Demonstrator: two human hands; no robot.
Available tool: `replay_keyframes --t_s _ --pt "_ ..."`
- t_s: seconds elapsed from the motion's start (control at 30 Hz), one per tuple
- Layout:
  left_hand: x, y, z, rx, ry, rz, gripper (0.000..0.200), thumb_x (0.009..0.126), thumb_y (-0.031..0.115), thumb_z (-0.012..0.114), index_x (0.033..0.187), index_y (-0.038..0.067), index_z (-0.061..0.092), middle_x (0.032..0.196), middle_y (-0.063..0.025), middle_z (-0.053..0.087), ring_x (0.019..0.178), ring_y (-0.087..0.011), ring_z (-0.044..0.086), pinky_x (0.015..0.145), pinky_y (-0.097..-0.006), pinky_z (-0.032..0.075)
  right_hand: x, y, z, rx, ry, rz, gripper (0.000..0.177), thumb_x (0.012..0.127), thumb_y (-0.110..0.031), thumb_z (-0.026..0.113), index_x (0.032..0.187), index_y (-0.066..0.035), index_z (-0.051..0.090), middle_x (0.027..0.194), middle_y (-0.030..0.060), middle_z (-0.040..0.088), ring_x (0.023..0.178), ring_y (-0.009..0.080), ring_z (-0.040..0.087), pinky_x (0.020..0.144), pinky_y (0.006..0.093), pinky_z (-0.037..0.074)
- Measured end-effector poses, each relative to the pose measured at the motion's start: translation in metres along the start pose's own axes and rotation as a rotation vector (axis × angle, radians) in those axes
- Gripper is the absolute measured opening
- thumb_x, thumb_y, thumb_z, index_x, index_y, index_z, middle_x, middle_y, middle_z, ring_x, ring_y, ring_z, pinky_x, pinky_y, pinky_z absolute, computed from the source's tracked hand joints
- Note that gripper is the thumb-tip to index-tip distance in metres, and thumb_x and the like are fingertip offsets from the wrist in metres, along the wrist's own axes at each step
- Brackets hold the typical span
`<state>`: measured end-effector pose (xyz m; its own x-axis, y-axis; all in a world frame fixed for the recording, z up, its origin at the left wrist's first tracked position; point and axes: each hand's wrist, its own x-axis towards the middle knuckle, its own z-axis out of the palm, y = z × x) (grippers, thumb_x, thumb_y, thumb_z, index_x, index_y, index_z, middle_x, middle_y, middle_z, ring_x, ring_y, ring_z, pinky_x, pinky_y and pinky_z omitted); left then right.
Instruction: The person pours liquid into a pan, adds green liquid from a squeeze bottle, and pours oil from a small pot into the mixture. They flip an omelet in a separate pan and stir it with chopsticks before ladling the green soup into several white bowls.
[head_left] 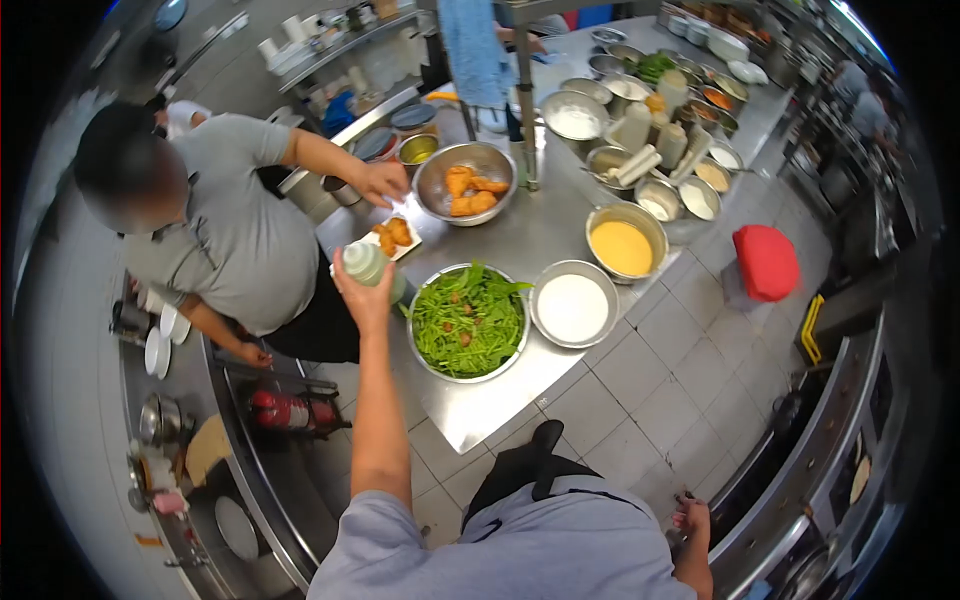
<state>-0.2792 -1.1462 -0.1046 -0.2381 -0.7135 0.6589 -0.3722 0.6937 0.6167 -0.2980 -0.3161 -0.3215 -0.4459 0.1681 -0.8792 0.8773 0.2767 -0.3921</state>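
Note:
My left hand (pixel 365 298) is wrapped around a squeeze bottle (pixel 362 262) with pale green contents, held over the left edge of the steel table. Just right of it sits a large metal bowl of leafy greens (pixel 468 320) with small brown pieces on top. A small white plate with fried pieces (pixel 394 236) lies just beyond the bottle. My right hand (pixel 690 515) hangs low at my side, away from the table; its fingers look loosely bent and apart, with nothing clearly in them.
A co-worker's hand (pixel 380 184) reaches beside a bowl of fried pieces (pixel 465 188). Bowls of white liquid (pixel 574 304) and yellow liquid (pixel 625 246) stand on the right of the table (pixel 465 425). A red-topped bin (pixel 768 264) stands on the tiled floor.

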Motion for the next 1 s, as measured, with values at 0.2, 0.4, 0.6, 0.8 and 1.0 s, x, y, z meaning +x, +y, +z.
replay_keyframes --t_s 0.2,0.4,0.6,0.8,1.0 --pt "0.030 0.037 -0.058 -0.025 0.091 0.127 0.082 0.071 0.018 0.083 0.138 0.003 0.038 0.132 -0.0193 0.046 0.122 -0.0342 0.047 0.108 -0.0422 0.035 -0.036 0.034 -0.002 0.010 0.053 -0.129 0.011 0.094 -0.023 0.051 0.097 -0.013 0.052 0.082 0.0067 0.059 0.055 0.0216 0.061 0.044 0.0355 0.050" --pt "0.046 0.161 -0.143 -0.311 -0.180 0.297 0.086 0.068 0.009 0.082 0.141 0.005 0.037 0.136 -0.0148 0.045 0.124 -0.0253 0.048 0.106 -0.0381 0.038 -0.041 0.071 0.012 0.157 0.021 -0.161 0.015 0.094 -0.023 0.056 0.105 -0.013 0.053 0.084 0.0046 0.060 0.057 0.0169 0.061 0.045 0.0301 0.050" --pt "-0.009 0.266 -0.153 -0.635 -0.527 0.495 0.095 0.063 0.006 0.084 0.145 0.005 0.035 0.145 -0.0123 0.041 0.129 -0.0233 0.045 0.108 -0.0364 0.036 -0.073 0.179 0.029 0.265 0.032 -0.110 0.020 0.093 -0.024 0.057 0.108 -0.012 0.051 0.091 0.0071 0.062 0.061 0.0210 0.063 0.050 0.0354 0.053" --pt "-0.088 0.362 -0.143 -0.816 -0.985 0.685 0.099 0.060 0.014 0.086 0.145 0.004 0.035 0.143 -0.0121 0.044 0.130 -0.0251 0.044 0.110 -0.0375 0.034 -0.136 0.338 0.042 0.458 0.126 0.055 0.021 0.092 -0.024 0.060 0.108 -0.012 0.053 0.086 0.0061 0.062 0.062 0.0212 0.064 0.051 0.0354 0.054" --pt "-0.157 0.422 -0.051 -1.366 -1.271 0.027 0.082 0.078 0.019 0.073 0.147 0.008 0.029 0.129 -0.0145 0.051 0.113 -0.0295 0.056 0.093 -0.0443 0.049 -0.229 0.479 0.068 0.809 0.392 0.152 0.022 0.090 -0.024 0.062 0.106 -0.011 0.054 0.086 0.0072 0.063 0.066 0.0237 0.066 0.053 0.0367 0.054"
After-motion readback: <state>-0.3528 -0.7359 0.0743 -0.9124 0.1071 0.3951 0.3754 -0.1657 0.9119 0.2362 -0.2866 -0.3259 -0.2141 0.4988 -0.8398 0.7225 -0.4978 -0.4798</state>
